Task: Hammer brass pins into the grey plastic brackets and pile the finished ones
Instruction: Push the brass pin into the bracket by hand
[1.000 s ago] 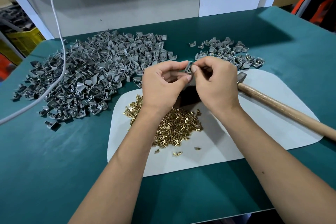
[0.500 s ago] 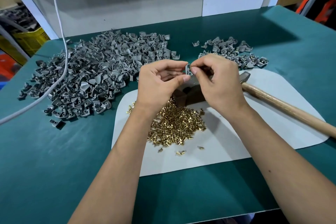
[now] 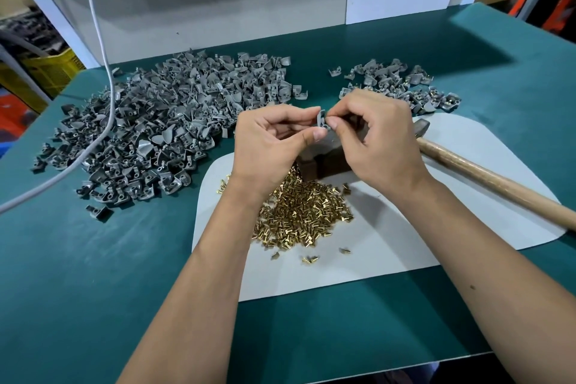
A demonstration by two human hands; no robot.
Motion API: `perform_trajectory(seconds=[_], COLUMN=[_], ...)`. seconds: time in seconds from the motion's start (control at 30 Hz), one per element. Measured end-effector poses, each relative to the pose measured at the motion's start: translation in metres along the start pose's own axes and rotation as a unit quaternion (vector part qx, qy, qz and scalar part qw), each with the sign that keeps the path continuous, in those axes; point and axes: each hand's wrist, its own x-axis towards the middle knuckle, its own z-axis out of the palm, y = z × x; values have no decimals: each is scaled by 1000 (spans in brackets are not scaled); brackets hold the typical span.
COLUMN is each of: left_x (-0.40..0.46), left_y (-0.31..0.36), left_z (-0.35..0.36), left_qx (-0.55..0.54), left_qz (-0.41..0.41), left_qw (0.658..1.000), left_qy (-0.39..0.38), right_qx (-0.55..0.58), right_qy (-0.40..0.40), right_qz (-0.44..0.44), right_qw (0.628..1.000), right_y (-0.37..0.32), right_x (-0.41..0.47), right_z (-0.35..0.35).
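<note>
A small grey plastic bracket [image 3: 321, 119] is held above the table between both hands. My left hand [image 3: 271, 143] pinches it with thumb and forefinger. My right hand [image 3: 378, 137] pinches at its right side with curled fingers; any pin there is hidden. Below the hands sits a dark metal block [image 3: 324, 162], partly hidden. A heap of brass pins [image 3: 305, 212] lies on the white mat [image 3: 420, 227]. A large pile of grey brackets [image 3: 162, 125] spreads at the left. A smaller pile of brackets [image 3: 402, 84], some showing brass, lies at the back right.
A hammer with a wooden handle [image 3: 492, 181] lies on the mat at the right, head toward the block. A grey cable [image 3: 103, 78] hangs across the left pile. The green table [image 3: 93, 274] ends near me; a white wall stands behind.
Both hands stay together on the bracket; fingers shift slightly. The view has drifted a little, otherwise nothing moved.
</note>
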Motion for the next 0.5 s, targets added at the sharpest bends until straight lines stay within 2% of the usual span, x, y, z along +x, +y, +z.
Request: perform_trajectory(seconds=[0.27, 0.5], left_x=[2, 0], left_y=[-5, -4], left_z=[0, 9], left_qx=[-26, -24], left_qz=[-38, -60], left_qw=[999, 998], left_qy=[-2, 21], right_qx=[0, 16], right_qy=[42, 31], right_qz=[8, 4], right_qw=[999, 999], right_y=[-1, -2], right_x=[1, 1], right_z=[-1, 0])
